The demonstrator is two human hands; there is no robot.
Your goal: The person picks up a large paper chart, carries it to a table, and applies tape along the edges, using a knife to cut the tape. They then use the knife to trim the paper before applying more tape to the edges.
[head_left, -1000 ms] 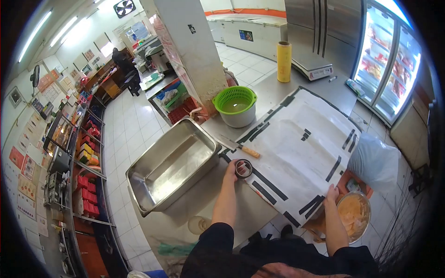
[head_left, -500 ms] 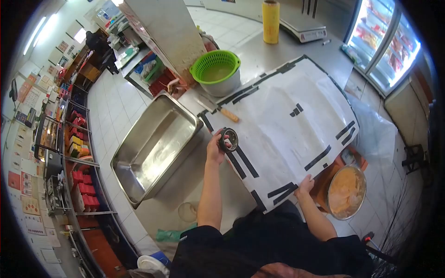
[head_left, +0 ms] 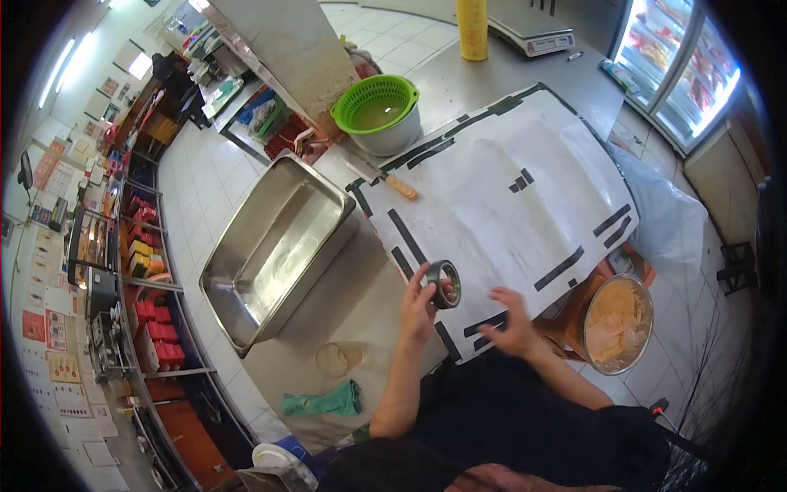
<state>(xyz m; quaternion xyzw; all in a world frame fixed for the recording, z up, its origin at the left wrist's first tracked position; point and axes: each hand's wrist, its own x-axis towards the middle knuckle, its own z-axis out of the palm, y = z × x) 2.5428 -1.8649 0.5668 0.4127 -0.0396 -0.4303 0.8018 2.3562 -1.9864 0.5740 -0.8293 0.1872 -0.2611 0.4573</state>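
My left hand [head_left: 419, 309] grips a roll of black tape [head_left: 443, 284], held above the near left part of a large white sheet [head_left: 484, 213]. Strips of black tape line the sheet's edges, and a few short pieces sit near its middle. To the right of the roll, my right hand [head_left: 514, 325] hovers over the sheet's near edge, its fingers spread and holding nothing. A knife with a wooden handle [head_left: 401, 188] lies at the sheet's far left corner.
Left of the sheet stands a deep steel tray [head_left: 275, 254]. Behind are a green colander [head_left: 375, 105] in a pot, a yellow roll [head_left: 472, 31] and a scale [head_left: 537, 33]. A bowl of orange food [head_left: 616, 324] is at right; a green cloth [head_left: 322, 399] lies near me.
My left hand has moved right and nearer to me with the tape roll. My right hand has let go of the sheet's near edge, lifted and opened, moving left.
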